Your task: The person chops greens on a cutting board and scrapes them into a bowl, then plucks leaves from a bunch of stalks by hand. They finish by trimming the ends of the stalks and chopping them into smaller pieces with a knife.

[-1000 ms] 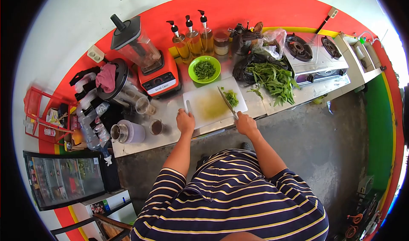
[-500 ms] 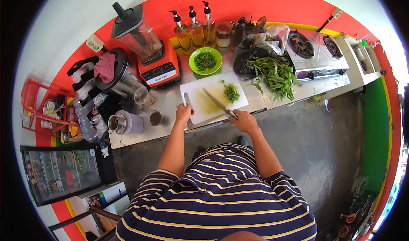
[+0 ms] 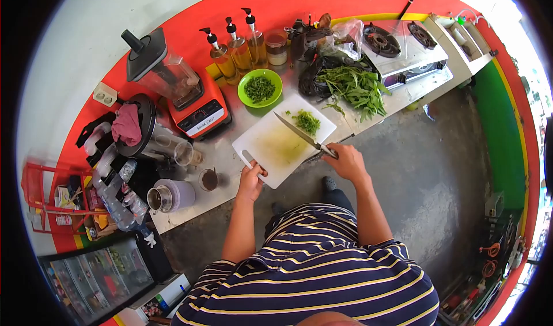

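Observation:
My left hand (image 3: 251,181) grips the white cutting board (image 3: 262,139) at its near-left corner, by the handle slot. The board's near corner juts past the counter edge. In my right hand (image 3: 348,162) is a kitchen knife (image 3: 298,132), its blade pointing away and to the left over the board. A small heap of chopped greens (image 3: 306,122) lies on the board's far right part, just beyond the blade. Behind the board stands a bright green bowl (image 3: 242,95) holding chopped dark green leaves (image 3: 259,89).
Leafy stalks (image 3: 360,90) spill from a black plastic bag (image 3: 314,75), beside a gas stove (image 3: 412,52). Pump bottles (image 3: 237,52) line the wall. A red blender (image 3: 199,116), a plastic cup (image 3: 184,153), a dark-filled glass (image 3: 209,179) and a lilac flask (image 3: 175,194) stand left on the counter.
The board has turned and come nearer to me, its near corner now past the counter edge. The knife has shifted towards the chopped greens. The whole view has tilted.

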A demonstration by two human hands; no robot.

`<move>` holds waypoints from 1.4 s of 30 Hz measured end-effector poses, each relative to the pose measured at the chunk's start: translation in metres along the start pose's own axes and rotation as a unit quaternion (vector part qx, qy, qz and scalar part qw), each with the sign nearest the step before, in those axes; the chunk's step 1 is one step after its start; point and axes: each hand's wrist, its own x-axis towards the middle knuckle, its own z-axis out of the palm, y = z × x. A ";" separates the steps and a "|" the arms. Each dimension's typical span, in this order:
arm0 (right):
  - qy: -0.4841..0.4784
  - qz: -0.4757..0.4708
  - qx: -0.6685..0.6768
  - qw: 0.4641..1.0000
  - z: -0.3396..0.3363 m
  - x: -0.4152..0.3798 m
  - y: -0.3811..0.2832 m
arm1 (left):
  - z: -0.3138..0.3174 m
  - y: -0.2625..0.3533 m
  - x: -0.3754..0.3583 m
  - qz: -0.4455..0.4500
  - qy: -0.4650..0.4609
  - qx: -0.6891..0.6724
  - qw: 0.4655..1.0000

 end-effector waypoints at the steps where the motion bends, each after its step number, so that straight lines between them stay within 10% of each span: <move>1: -0.001 0.006 0.002 1.000 0.000 -0.005 0.000 | 0.004 0.004 -0.004 0.005 0.001 -0.010 1.000; 11: 0.126 -0.012 -0.021 0.992 -0.009 -0.005 -0.028 | 0.013 0.032 -0.042 0.062 -0.014 0.001 0.998; 42: -0.210 -0.301 0.107 0.924 -0.062 0.284 0.004 | 0.123 0.019 -0.005 0.192 0.212 -0.191 0.939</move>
